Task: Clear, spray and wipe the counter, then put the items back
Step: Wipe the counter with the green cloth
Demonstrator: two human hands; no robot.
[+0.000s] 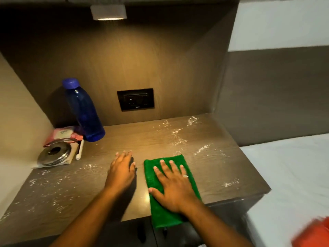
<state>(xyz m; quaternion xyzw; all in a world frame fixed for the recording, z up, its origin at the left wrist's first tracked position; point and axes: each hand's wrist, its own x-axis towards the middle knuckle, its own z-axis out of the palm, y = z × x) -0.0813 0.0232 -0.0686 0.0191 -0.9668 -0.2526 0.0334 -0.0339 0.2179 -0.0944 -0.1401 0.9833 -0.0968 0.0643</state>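
Note:
A folded green cloth [153,175] lies on the brown wood-grain counter [204,168], its near end hanging over the front edge. My right hand [173,186] presses flat on the cloth with fingers spread and a ring on one finger. To the left of the cloth, my left hand [122,171] rests flat on the counter with straight fingers. Spray droplets glisten across the counter on both sides. A blue bottle [83,111] stands at the back left.
In the left corner lie a round steel lid [53,154], a pink packet [62,134] and a white pen [79,150]. A black socket plate [135,99] sits in the back wall. A white bed [293,175] adjoins on the right, with a blurred orange object [313,234] at the bottom right.

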